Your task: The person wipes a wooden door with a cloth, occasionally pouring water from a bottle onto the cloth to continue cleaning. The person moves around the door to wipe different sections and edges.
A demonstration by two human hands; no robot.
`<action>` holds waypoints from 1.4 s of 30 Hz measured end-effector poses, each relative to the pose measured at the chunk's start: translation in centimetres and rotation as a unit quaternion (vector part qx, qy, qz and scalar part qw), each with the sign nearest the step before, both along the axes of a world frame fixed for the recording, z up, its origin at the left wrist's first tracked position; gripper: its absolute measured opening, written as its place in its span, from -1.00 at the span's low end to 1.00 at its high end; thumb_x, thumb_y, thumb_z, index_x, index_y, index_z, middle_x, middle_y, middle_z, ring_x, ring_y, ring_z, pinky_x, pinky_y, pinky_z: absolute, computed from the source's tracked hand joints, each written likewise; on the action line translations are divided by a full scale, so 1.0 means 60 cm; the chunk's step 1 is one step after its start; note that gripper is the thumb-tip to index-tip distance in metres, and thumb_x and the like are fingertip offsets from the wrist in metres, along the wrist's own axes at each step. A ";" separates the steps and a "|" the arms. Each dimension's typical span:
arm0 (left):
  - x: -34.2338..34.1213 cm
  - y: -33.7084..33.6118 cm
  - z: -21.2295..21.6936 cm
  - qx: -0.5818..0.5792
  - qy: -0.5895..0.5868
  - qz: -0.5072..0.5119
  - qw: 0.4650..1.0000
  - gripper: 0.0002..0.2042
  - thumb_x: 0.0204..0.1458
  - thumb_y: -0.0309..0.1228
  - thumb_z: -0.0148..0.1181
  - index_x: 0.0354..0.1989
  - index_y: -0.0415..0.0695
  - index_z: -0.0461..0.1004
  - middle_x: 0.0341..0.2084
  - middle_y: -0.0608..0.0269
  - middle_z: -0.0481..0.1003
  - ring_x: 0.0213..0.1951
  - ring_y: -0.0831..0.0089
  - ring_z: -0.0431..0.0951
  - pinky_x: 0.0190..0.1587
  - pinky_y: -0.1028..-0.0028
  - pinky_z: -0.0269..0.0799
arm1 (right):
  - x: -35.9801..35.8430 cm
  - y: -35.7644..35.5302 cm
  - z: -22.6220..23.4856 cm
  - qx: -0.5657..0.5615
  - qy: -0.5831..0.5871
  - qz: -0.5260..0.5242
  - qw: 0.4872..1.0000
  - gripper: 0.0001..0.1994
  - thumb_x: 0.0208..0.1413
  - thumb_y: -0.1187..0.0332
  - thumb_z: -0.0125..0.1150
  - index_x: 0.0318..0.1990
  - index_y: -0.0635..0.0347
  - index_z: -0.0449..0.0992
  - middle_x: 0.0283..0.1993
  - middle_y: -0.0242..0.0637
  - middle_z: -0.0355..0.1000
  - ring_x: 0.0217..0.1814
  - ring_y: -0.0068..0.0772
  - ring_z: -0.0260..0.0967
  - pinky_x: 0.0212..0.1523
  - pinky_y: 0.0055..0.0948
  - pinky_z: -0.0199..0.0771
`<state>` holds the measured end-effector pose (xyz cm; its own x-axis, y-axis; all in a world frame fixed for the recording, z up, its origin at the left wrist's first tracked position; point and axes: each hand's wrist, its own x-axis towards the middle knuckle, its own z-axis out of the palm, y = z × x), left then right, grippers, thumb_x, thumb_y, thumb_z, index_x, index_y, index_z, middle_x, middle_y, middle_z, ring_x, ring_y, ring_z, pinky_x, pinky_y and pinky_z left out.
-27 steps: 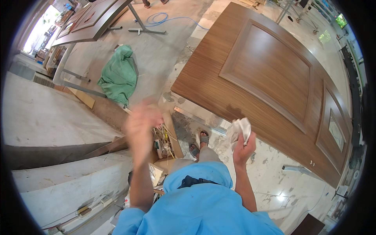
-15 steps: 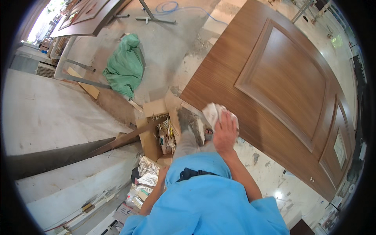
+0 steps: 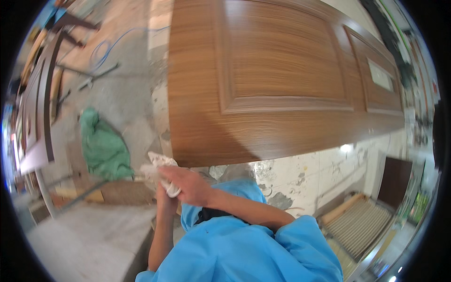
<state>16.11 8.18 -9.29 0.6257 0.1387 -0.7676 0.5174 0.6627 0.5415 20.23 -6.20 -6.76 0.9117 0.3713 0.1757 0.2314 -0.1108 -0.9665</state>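
R hand (image 3: pixel 189 185) fingers hold white cloth (image 3: pixel 162 160), L hand (image 3: pixel 166 201) beside it (grip hidden, can't tell), nr door (image 3: pixel 282 58).

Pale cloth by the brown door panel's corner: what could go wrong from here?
1. The pale cloth has a loose part outside the right hand, so it might catch on the nearby corner of the brown door panel; whether they touch is unclear.
2. The left hand and right hand work close to that corner, so a knuckle could knock it.
3. The blue hose lies loose on the floor and could trip someone.
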 end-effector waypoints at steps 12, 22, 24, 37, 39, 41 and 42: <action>0.342 -0.178 0.032 0.554 -0.447 -0.348 0.610 -0.71 0.21 -0.48 0.09 0.08 -0.24 0.44 -0.10 -0.05 0.55 -0.05 0.14 0.55 0.02 0.31 0.44 | -0.058 -0.277 -0.109 -0.136 0.122 -0.771 0.610 -0.30 0.25 0.23 0.14 0.39 0.50 0.04 0.47 0.28 0.01 0.53 0.19 -0.05 0.49 -0.06 -0.10; 0.364 -0.399 -0.065 0.670 -0.554 -0.405 0.282 -0.58 0.09 -0.24 0.23 0.09 -0.20 0.47 0.10 -0.18 0.41 0.22 -0.09 0.32 0.28 -0.05 0.15 | -0.030 -0.381 -0.149 0.409 0.121 -0.808 0.407 -0.33 0.33 0.26 -0.02 0.47 0.44 -0.03 0.52 0.00 0.01 0.53 -0.25 -0.01 0.48 -0.35 -0.04; 0.370 -0.408 -0.069 0.667 -0.562 -0.408 0.268 -0.59 0.09 -0.25 0.22 0.06 -0.21 0.49 0.09 -0.18 0.42 0.20 -0.10 0.34 0.28 -0.05 0.16 | -0.030 -0.430 -0.146 0.447 0.136 -0.808 0.360 -0.34 0.31 0.26 -0.02 0.45 0.47 0.01 0.52 0.00 0.03 0.52 -0.26 0.01 0.48 -0.35 -0.04; 0.365 -0.421 -0.073 0.663 -0.549 -0.443 0.251 -0.62 0.15 -0.32 0.09 0.09 -0.25 0.47 0.09 -0.26 0.42 0.19 -0.19 0.36 0.29 -0.06 0.16 | -0.078 -0.728 -0.201 0.343 0.067 -0.860 0.373 -0.35 0.23 0.19 0.05 0.34 0.57 0.22 0.33 -0.01 0.31 0.36 -0.25 0.24 0.38 -0.37 0.13; 0.363 -0.422 -0.074 0.683 -0.512 -0.459 0.246 -0.61 0.16 -0.30 0.07 0.11 -0.25 0.46 0.09 -0.27 0.42 0.19 -0.21 0.34 0.30 -0.08 0.15 | -0.080 -0.748 -0.198 0.356 0.073 -0.853 0.376 -0.35 0.22 0.21 0.05 0.34 0.59 0.21 0.33 0.01 0.32 0.36 -0.24 0.24 0.38 -0.38 0.13; 0.361 -0.423 -0.076 0.688 -0.494 -0.469 0.251 -0.59 0.17 -0.28 0.05 0.12 -0.26 0.46 0.09 -0.28 0.41 0.19 -0.22 0.33 0.30 -0.08 0.13 | -0.082 -0.765 -0.192 0.370 0.079 -0.845 0.378 -0.35 0.21 0.23 0.04 0.33 0.61 0.20 0.32 0.02 0.32 0.36 -0.24 0.24 0.38 -0.39 0.13; 0.361 -0.424 -0.076 0.687 -0.488 -0.474 0.254 -0.59 0.18 -0.27 0.05 0.13 -0.26 0.46 0.09 -0.28 0.41 0.20 -0.23 0.32 0.31 -0.08 0.12 | -0.083 -0.773 -0.189 0.377 0.083 -0.843 0.376 -0.35 0.21 0.24 0.04 0.33 0.62 0.20 0.32 0.03 0.32 0.36 -0.24 0.25 0.38 -0.39 0.13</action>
<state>37.75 -17.28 -13.86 0.6775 -0.7124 0.1830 -0.7338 -0.6717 0.1022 15.22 -52.59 -18.09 -0.2377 -0.8562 -0.4586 0.3761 0.3542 -0.8562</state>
